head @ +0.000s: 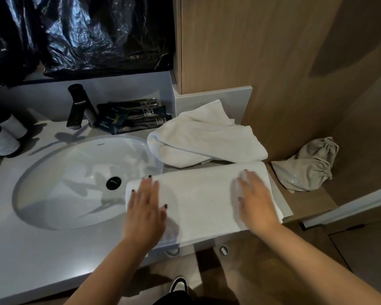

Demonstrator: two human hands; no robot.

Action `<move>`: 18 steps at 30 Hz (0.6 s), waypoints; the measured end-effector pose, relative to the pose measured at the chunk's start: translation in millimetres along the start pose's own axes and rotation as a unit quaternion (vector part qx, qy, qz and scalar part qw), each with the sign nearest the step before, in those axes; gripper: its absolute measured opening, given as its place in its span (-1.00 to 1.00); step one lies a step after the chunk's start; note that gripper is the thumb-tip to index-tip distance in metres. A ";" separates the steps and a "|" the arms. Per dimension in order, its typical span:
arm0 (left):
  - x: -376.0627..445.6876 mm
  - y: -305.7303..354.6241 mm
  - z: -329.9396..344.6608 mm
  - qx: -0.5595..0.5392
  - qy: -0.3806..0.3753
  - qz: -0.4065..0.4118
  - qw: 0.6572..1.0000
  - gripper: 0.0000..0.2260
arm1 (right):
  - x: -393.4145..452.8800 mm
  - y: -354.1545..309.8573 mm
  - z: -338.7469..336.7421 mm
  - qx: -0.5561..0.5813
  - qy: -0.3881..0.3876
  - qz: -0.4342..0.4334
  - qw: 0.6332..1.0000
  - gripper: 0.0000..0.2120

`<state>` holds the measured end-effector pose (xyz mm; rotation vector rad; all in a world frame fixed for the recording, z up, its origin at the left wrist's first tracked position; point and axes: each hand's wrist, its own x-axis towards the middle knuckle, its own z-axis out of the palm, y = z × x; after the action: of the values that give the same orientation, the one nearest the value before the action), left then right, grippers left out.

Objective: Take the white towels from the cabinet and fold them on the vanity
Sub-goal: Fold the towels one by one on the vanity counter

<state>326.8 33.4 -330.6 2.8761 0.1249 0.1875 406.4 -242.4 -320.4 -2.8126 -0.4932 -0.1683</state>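
Grey vanity surface (42,249): folded white towel (202,194) lies flat at its right end, partly over the sink (75,183). Left hand (145,208) and right hand (255,199) press it, grip wide, fingers straight. Second towel (205,139) lies crumpled just behind.

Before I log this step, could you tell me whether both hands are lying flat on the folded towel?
Yes, the left hand and right hand press flat on the folded towel.
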 end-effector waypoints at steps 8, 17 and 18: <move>30.8 -3.6 47.1 0.064 -0.138 0.077 0.985 -0.37 | 45.1 -51.1 64.7 -0.054 -0.188 -0.143 0.970 -0.46; 36.8 -26.5 47.8 0.033 -0.115 -0.049 0.992 -0.22 | 52.7 4.4 66.8 -0.102 -0.179 -0.018 0.978 -0.26; 36.7 -29.9 48.2 0.028 -0.115 -0.064 0.991 -0.22 | 51.3 15.0 63.0 -0.102 -0.176 -0.001 0.979 -0.26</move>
<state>367.7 53.9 -380.3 2.9058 0.2740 -0.1749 463.8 -221.3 -376.0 -3.0554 -0.5839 0.3035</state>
